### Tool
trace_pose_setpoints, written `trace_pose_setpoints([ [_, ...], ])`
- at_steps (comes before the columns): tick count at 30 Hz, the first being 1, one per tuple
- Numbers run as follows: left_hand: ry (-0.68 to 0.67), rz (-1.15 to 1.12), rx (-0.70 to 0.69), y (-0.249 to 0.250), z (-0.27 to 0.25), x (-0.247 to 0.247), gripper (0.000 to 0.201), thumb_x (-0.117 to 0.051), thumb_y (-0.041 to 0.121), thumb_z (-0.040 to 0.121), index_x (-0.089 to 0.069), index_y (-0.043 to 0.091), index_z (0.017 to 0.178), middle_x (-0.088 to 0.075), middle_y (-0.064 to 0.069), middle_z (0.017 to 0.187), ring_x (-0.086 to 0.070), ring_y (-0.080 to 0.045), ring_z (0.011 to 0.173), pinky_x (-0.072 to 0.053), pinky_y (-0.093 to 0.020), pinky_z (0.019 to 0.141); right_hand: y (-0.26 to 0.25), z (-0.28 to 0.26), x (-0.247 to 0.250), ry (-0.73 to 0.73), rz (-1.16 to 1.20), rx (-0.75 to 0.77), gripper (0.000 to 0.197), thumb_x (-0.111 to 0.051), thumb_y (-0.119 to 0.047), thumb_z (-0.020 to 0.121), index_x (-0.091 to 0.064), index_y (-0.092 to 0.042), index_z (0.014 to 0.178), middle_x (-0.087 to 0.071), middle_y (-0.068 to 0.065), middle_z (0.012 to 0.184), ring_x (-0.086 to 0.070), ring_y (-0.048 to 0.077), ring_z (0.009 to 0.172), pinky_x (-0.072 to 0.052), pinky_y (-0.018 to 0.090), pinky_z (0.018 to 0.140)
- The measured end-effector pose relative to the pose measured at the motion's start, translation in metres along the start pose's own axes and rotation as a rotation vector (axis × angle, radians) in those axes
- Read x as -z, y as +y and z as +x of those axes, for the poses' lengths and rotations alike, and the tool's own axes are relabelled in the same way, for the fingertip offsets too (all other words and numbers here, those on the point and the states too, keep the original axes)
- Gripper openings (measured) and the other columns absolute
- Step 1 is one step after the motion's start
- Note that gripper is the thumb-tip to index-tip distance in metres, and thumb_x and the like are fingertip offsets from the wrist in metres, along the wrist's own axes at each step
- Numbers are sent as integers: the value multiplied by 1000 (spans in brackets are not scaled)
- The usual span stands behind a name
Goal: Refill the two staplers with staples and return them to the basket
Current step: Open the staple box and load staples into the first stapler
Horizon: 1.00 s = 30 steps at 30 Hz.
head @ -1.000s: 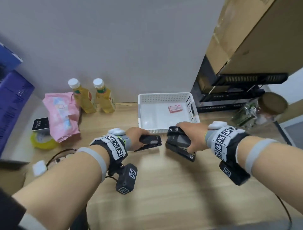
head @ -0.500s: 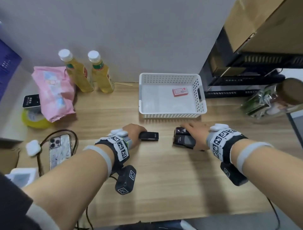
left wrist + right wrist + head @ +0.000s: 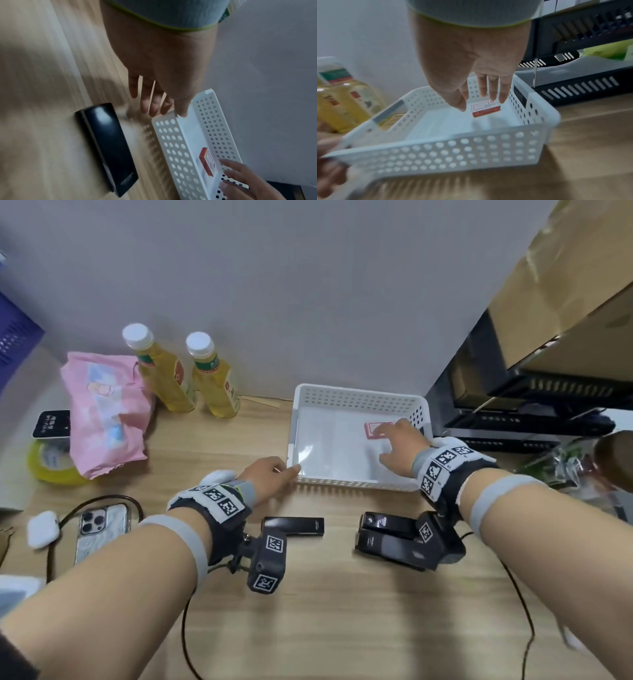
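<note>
Both staplers [image 3: 297,526] [image 3: 388,537] lie on the desk [image 3: 342,628], unfilled I judge; left hand [image 3: 270,477], fingers straight, steadies the basket [image 3: 359,398]; right hand [image 3: 399,448] spreads above the staple box [image 3: 485,108], gripping nothing

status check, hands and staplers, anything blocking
Left hand open at white perforated basket corner. Right hand open over red staple box. Both black staplers on wooden desk. Nothing blocking.

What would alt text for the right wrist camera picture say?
A right hand reaches down with spread fingers over a small red and white box lying in a white perforated basket on a wooden table. Yellow bottles stand blurred at left.
</note>
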State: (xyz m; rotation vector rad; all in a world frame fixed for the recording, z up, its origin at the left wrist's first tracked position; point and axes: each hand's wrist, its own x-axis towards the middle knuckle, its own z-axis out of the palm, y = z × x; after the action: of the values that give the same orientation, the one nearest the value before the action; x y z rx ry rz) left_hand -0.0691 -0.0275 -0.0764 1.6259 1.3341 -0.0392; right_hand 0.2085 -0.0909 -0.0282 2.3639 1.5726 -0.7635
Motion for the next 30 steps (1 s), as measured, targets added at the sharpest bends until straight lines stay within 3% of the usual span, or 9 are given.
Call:
trace_pose_setpoints([
  [3, -16, -85, -2, -4, 10, -1, 35, -62, 50, 89, -55, 20, 72, -65, -3, 81, -57, -21, 73, -42, -31, 71, 5, 51, -4, -10, -49, -62, 65, -58, -23, 88, -36, -34, 148, -36, 12, 147, -53, 39, 122, -48, 47, 101],
  [5, -46, -189, 11, -8, 10, -1, 35, -66, 51, 87, -58, 19, 74, -66, -2, 79, -57, -19, 70, -41, -28, 66, 4, 74, -9, -36, -104, -93, 66, -57, -21, 85, -35, -35, 146, -36, 12, 148, -55, 40, 120, -49, 49, 99],
  [10, -72, -277, 80, -18, 10, -1, 49, -69, 63, 78, -71, 16, 90, -76, 1, 92, -71, -17, 83, -52, -28, 79, 11, 106, -28, -10, -215, -130, 55, -55, -27, 72, -49, -26, 126, -48, 17, 127, -57, 46, 108, -50, 53, 94],
  [12, -87, -260, 95, -20, 5, 0, 49, -71, 61, 76, -70, 15, 94, -75, -1, 94, -71, -18, 87, -51, -27, 81, 12, 106, -30, 3, -174, -152, 39, -56, -28, 74, -50, -25, 113, -49, 13, 115, -58, 42, 100, -51, 53, 92],
  [14, -128, -184, 109, -25, -3, 2, 45, -76, 59, 72, -70, 21, 96, -73, 1, 98, -68, -15, 93, -49, -27, 83, 0, 84, -15, 4, -144, -140, 31, -60, -25, 80, -52, -27, 109, -44, 8, 109, -56, 35, 94, -52, 47, 91],
  [17, -234, -35, 113, -36, -24, 7, 50, -83, 59, 59, -70, 33, 100, -70, 6, 105, -66, -12, 100, -50, -30, 93, -25, 39, 5, 10, 38, 5, 38, -68, -18, 83, -57, -21, 119, -47, 10, 119, -55, 30, 99, -46, 33, 84],
  [20, -291, 36, 92, -45, -39, 6, 50, -87, 40, 65, -68, 31, 110, -68, 5, 115, -64, -12, 106, -48, -33, 100, -55, -15, 16, 16, 172, 210, 41, -72, -18, 80, -59, -19, 118, -49, 4, 112, -53, 22, 94, -42, 29, 79],
  [25, -193, 195, -48, -61, -53, -6, 56, -84, 23, 70, -63, 28, 121, -68, -1, 112, -64, -18, 104, -49, -30, 95, -102, -103, -15, -70, 134, 445, 35, -72, -26, 77, -63, -20, 111, -56, -1, 105, -59, 23, 95, -51, 38, 85],
  [30, -30, 249, -238, -78, -50, -26, 48, -83, 39, 60, -71, 34, 106, -71, 2, 95, -66, -18, 88, -53, -34, 80, -117, -131, -103, -197, -37, 544, 34, -68, -31, 83, -62, -23, 116, -57, -1, 119, -57, 22, 109, -42, 30, 76],
])
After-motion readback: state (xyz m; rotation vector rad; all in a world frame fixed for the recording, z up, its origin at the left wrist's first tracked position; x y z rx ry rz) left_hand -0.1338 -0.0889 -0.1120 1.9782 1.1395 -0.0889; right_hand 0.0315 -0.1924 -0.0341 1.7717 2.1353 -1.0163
